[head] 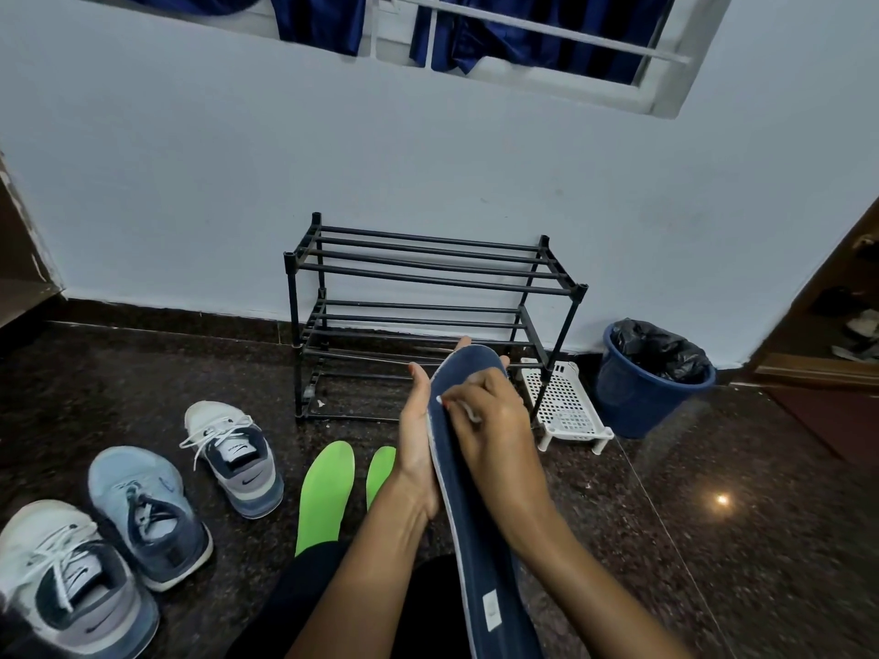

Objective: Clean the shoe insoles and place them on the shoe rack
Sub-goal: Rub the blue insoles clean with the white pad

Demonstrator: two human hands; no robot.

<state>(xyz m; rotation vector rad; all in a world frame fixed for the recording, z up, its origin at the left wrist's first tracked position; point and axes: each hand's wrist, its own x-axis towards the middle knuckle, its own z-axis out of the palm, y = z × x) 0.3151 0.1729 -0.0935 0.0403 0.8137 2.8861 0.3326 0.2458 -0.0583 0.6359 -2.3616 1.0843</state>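
1. While we sit on the floor (713,516), we hold a long dark blue insole (480,554) up in front of us, its toe end pointing at the shoe rack (428,278).
2. Our left hand (418,435) lies flat and open under the insole, fingers straight. We think it works like a little board, so the soft insole does not bend when rubbed.
3. Our right hand (492,423) curls its fingers and pinches a small white wipe (468,412) against the top of the insole, near the toe end. It is too small to tell just what it is. A tight pinch lets us press hard on one spot.
4. Two green insoles (328,492) lie side by side on the floor, near our left arm. We cannot tell if they are clean.
5. The black rack stands by the wall, past our hands. No insole is on it yet, so the job looks only part done.
6. Three shoes (233,459) sit on the floor to our left. A blue bin (637,397) stands right of the rack, maybe for the dirty wipe.
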